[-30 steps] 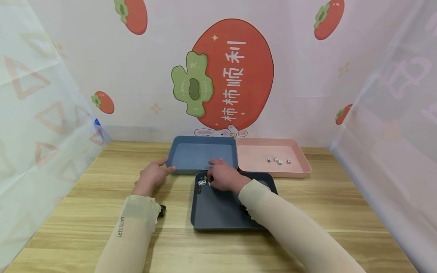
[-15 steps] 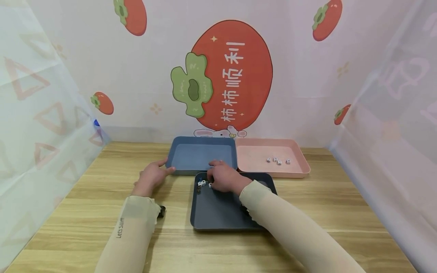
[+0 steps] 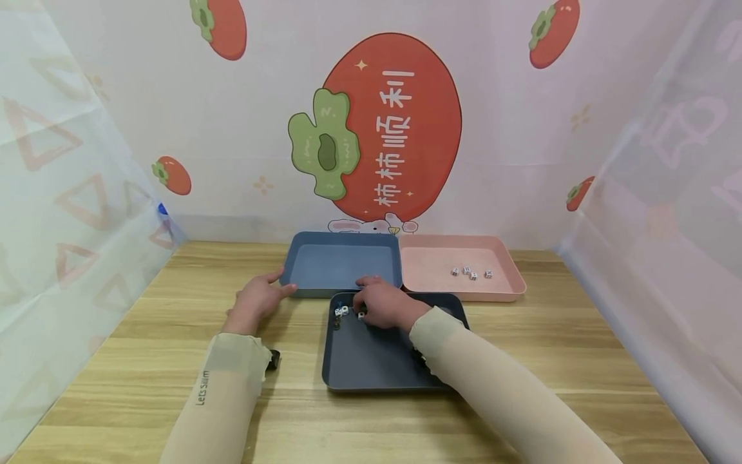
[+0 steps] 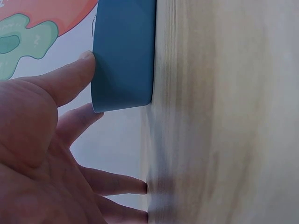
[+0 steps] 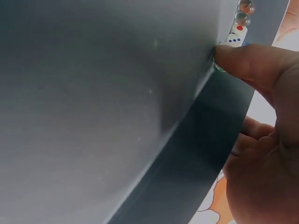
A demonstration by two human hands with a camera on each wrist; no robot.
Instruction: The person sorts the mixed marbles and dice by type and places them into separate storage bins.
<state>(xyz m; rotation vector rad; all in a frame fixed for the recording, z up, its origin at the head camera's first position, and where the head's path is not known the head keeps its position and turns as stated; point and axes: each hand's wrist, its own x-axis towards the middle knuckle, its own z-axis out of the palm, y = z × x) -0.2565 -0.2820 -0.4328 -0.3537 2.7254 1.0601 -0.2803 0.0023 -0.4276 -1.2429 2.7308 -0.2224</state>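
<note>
From where I sit, I have the left grip (image 3: 257,299) furthest left, loosely spread rather than clenched, its thumb and a straight finger touching the rim at the left end of the blue tray (image 3: 342,258); in the left wrist view, two other fingers point down towards the wooden counter (image 3: 145,348). Just in front of the blue tray I see the dark tray (image 3: 371,367), with two white dice (image 3: 344,310) and glass marbles (image 5: 242,19) gathered in its far left corner; one die shows a red pip, the other blue ones. The right grip (image 3: 382,305) reaches in beside them, fingers bent, a white die (image 3: 361,316) just under its fingertips; I cannot tell whether it pinches anything. Rightmost, touching the blue tray's side, I have the pink tray (image 3: 429,258), with four dice (image 3: 473,276) lying in its right half.
</note>
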